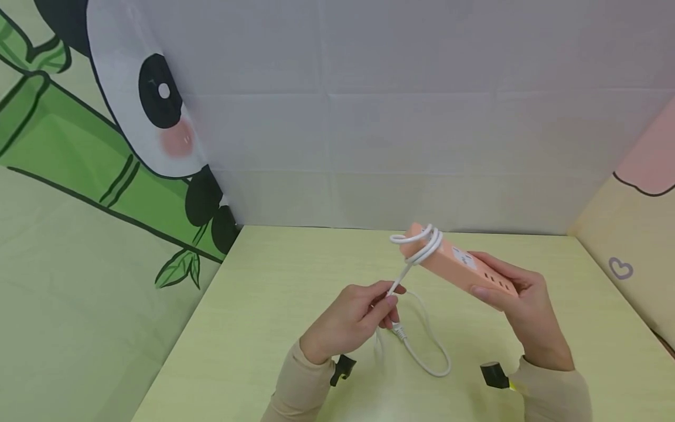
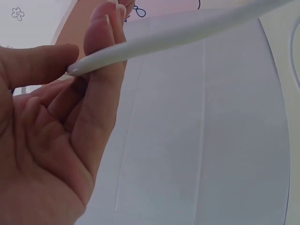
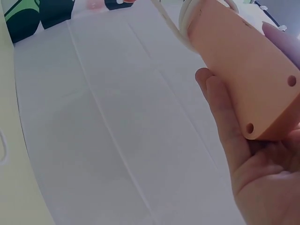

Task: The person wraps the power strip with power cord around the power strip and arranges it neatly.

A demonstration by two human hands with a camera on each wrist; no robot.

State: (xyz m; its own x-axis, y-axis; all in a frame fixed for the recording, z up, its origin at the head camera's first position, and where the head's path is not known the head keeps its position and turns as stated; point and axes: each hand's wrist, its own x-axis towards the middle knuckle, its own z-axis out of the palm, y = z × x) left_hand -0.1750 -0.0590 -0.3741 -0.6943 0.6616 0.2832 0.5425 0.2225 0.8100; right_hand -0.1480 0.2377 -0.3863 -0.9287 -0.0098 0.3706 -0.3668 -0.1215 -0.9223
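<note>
An orange power strip (image 1: 457,266) is held up above the table, tilted, its sockets facing up toward the head camera. My right hand (image 1: 522,293) grips its near right end, thumb on one side and fingers on the other; the right wrist view shows the strip's plain underside (image 3: 243,65) with screw holes. White cord (image 1: 428,246) is looped around the far left end. From there it runs down taut to my left hand (image 1: 364,316), which pinches the cord (image 2: 154,43) between thumb and fingers. Just below the left hand hangs a white plug end (image 1: 399,331).
A loose bend of the cord (image 1: 443,354) hangs over or lies on the pale yellow table (image 1: 253,293); which one I cannot tell. Behind the table stands a light grey wall sheet (image 1: 369,135). A printed cartoon cloth (image 1: 105,246) borders the left side, another cloth (image 1: 633,234) the right.
</note>
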